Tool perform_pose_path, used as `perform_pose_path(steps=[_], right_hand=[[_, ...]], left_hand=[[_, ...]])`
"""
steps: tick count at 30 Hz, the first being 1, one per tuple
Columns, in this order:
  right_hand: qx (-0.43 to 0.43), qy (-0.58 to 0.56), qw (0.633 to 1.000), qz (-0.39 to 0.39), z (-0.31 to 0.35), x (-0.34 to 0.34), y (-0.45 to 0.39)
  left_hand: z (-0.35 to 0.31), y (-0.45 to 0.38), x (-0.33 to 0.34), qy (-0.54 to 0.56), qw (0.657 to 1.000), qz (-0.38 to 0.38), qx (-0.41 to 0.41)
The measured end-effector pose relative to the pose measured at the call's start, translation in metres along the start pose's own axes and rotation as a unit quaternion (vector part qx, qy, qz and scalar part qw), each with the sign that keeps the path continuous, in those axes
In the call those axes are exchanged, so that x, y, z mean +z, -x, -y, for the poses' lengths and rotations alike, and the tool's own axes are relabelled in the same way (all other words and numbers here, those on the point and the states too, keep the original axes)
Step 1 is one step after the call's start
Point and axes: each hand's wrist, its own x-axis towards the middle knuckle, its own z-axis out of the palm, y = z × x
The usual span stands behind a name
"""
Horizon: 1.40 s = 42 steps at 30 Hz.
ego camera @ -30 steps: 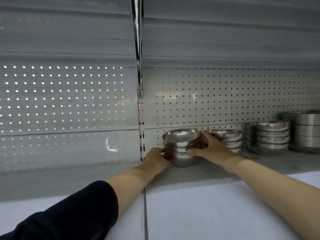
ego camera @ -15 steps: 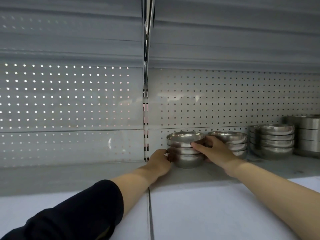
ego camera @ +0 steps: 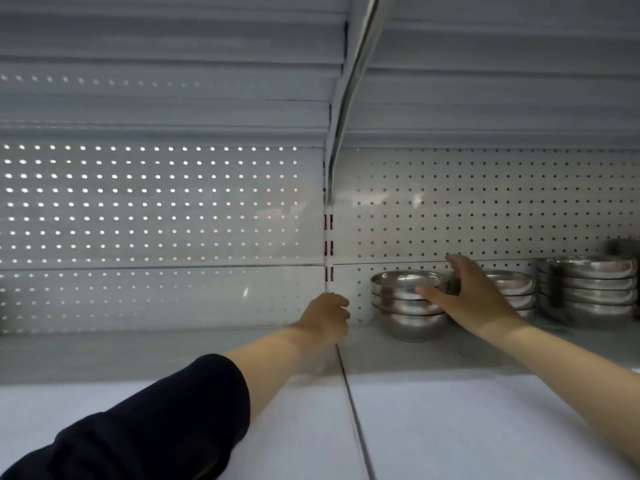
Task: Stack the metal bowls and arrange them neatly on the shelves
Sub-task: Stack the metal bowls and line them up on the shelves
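White pegboard backs the shelf [ego camera: 433, 355], where the bowl stack [ego camera: 408, 304] stands beside two more. Right hand [ego camera: 465, 296] grips its upper rim; left hand [ego camera: 327, 311] hangs loosely curled, empty. Slick, rigid, probably light steel: hold by rims.

No readable text, labels, brands or numbers anywhere. Metal bowls [ego camera: 408, 299], shelf [ego camera: 450, 351] and perforated back panel [ego camera: 485, 202] all look unmarked, though motion blur could possibly hide small stamps on the bowls.
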Motion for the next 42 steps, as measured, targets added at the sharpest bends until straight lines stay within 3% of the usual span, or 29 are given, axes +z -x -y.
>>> perform_pose_path(steps=[8,16,21,26,30,38,42], right_hand=[[-0.109,0.117,0.987,0.029,0.102,0.037,0.013],[-0.172,0.059,0.977,0.109,0.257,0.143,0.049],[-0.194,0.038,0.972,0.124,0.356,0.218,0.072],[-0.213,0.027,0.966,0.144,0.440,0.287,0.084],[-0.227,0.029,0.961,0.152,0.483,0.325,0.086],[-0.225,0.020,0.960,0.164,0.523,0.391,0.064],[-0.205,0.011,0.965,0.166,0.530,0.425,0.055]], left_hand=[[0.068,0.043,-0.121,-0.002,0.997,-0.065,-0.031],[0.162,0.110,-0.249,-0.102,0.987,-0.099,-0.080],[0.244,0.173,-0.337,-0.114,0.974,-0.167,-0.103],[0.309,0.215,-0.416,-0.255,0.949,-0.147,-0.116],[0.335,0.224,-0.450,-0.287,0.938,-0.155,-0.118],[0.365,0.199,-0.479,-0.367,0.910,-0.064,-0.180],[0.384,0.185,-0.480,-0.394,0.898,-0.059,-0.187]])
